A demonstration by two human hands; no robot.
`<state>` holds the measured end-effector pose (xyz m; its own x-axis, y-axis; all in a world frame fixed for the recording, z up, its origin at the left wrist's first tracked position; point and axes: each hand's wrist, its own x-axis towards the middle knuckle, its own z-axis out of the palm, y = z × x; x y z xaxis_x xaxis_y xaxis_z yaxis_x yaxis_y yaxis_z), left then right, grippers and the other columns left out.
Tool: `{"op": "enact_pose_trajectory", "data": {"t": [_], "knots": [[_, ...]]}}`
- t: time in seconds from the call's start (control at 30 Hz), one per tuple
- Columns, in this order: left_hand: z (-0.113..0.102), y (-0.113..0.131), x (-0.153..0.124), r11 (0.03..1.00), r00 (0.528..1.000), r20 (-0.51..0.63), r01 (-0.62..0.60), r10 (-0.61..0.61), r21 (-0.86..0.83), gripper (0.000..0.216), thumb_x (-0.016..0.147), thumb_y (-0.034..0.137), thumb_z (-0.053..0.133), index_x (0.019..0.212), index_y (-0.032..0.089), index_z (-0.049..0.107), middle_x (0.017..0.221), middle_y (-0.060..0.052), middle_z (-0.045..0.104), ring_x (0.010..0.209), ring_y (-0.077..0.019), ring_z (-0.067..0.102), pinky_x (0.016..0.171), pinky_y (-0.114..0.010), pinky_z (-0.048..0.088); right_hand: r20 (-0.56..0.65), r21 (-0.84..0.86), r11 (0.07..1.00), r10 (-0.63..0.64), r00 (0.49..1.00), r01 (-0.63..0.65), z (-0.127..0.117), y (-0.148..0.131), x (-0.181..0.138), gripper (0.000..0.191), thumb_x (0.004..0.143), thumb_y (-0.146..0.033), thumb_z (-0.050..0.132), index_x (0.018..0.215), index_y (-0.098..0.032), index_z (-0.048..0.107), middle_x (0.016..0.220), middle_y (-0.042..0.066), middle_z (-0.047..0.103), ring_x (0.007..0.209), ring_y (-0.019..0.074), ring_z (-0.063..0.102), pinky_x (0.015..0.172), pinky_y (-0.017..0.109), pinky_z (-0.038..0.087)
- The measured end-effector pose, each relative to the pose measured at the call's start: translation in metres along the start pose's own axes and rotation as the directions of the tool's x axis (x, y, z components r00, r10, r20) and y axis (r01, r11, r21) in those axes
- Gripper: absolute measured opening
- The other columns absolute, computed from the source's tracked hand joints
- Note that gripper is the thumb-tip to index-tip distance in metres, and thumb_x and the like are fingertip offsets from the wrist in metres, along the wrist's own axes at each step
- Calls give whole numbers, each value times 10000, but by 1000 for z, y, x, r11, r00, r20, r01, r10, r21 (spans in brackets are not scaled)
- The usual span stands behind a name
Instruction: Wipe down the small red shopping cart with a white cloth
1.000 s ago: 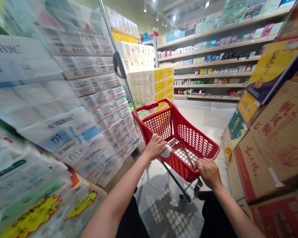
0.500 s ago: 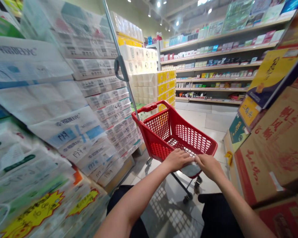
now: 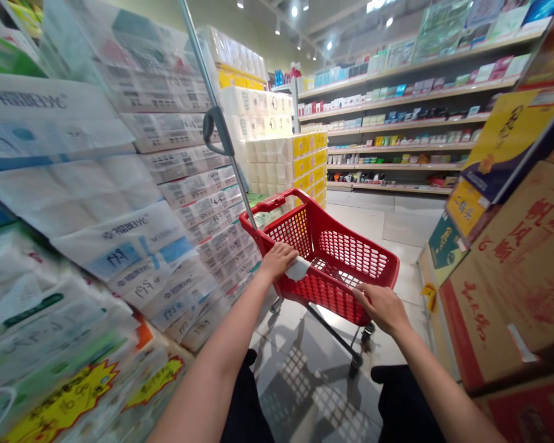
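A red plastic shopping cart [image 3: 337,289] stands in front of me, turned with its long side toward me. My left hand [image 3: 279,261] presses a white cloth [image 3: 299,269] over the cart's near top edge, close to the handle end; part of the cloth shows beyond the fingers. Near the front corner, my right hand [image 3: 382,306] grips the same rim, its fingers bent over it. The basket shows only its perforated walls and floor. A metal pole [image 3: 198,61] with a grey plastic loop [image 3: 218,130] rises from the handle end.
Stacked tissue packs [image 3: 133,240] with handwritten prices line the left side. Cardboard cartons [image 3: 512,264] rise close on the right. Behind the cart are yellow and white paper packs [image 3: 300,163] and long shelves [image 3: 397,126] of small boxed goods. Tiled floor [image 3: 364,212] runs between.
My left hand has slid left along the rim toward the handle end, carrying the white cloth. My right hand stays on the rim near the corner. The cart has shifted slightly left.
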<state>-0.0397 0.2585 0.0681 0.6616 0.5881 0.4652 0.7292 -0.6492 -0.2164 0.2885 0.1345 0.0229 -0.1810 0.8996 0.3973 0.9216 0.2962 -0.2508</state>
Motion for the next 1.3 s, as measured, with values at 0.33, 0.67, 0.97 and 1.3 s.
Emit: {"op": "enact_pose_trajectory", "data": {"t": [0.33, 0.67, 0.97, 1.3], "knots": [[25, 133, -9, 987, 977, -160, 123, -138, -99, 339, 948, 277, 462, 1279, 249, 530, 1174, -98, 590, 1162, -276, 481, 1084, -505, 309, -84, -104, 994, -40, 996, 31, 11, -5, 3, 529, 966, -549, 326, 685, -219, 629, 689, 32, 674, 674, 165, 592, 670, 316, 300], [-29, 88, -7, 990, 995, 28, -88, 91, -111, 209, 969, 252, 467, 1144, 246, 580, 1010, -41, 602, 955, -188, 555, 871, -336, 435, -67, -81, 994, -78, 995, 72, 10, 6, -1, 535, 959, -576, 336, 683, -216, 618, 707, 41, 669, 690, 170, 592, 685, 309, 324], [-93, -24, -24, 954, 919, -302, 289, -251, 85, 172, 948, 202, 468, 1096, 220, 553, 1162, -91, 536, 1136, -240, 501, 964, -411, 451, -83, -57, 997, -61, 995, 56, 15, 10, 0, 525, 953, -578, 354, 756, -213, 675, 738, 52, 681, 737, 181, 616, 705, 307, 350], [-25, 30, -34, 989, 991, 16, 137, -136, -58, 296, 906, 184, 439, 1196, 168, 492, 1311, -94, 519, 1383, -259, 325, 1183, -494, 238, -41, -95, 995, -5, 999, 1, 18, 0, 1, 534, 957, -584, 339, 770, -218, 679, 764, 33, 696, 764, 178, 621, 718, 302, 334]]}}
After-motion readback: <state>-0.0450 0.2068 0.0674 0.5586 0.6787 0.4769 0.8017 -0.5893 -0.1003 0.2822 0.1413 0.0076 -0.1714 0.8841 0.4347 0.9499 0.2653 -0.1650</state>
